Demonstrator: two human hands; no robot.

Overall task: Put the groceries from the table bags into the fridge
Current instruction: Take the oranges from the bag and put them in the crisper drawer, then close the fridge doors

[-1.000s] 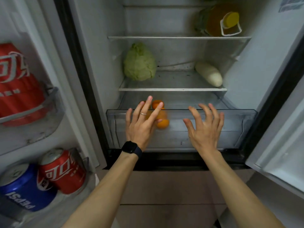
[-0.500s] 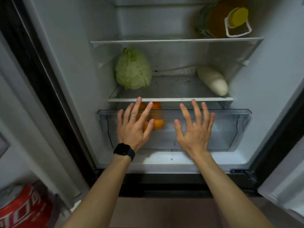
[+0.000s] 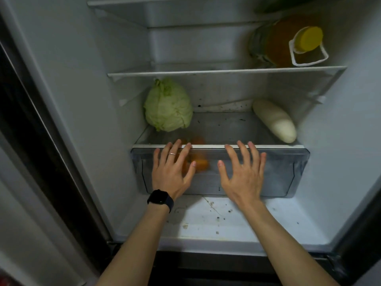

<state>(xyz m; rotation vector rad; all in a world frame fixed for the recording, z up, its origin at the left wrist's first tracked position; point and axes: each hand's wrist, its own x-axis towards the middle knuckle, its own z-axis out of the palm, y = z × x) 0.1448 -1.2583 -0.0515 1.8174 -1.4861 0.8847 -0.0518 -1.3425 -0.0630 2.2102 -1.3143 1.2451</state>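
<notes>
The fridge stands open before me. My left hand (image 3: 172, 172), with a ring and a black watch, lies flat on the front of the clear crisper drawer (image 3: 288, 170), fingers spread. My right hand (image 3: 243, 176) presses flat on the same drawer front beside it. Neither hand holds anything. Oranges (image 3: 201, 164) show blurred through the drawer wall behind my left fingers. On the glass shelf above sit a green cabbage (image 3: 168, 105) at the left and a white radish (image 3: 275, 120) at the right. An oil bottle (image 3: 288, 41) with a yellow cap lies one shelf higher.
The drawer front sits back under the shelf edge (image 3: 278, 145). The white fridge floor (image 3: 237, 221) in front of it is speckled with dirt. The dark door seal (image 3: 31, 129) runs down the left, and the right door edge (image 3: 362, 219) frames the opening.
Both hands have moved inward with the crisper drawer, which now sits under the shelf. The view has shifted closer and right, so the door cans have left the frame.
</notes>
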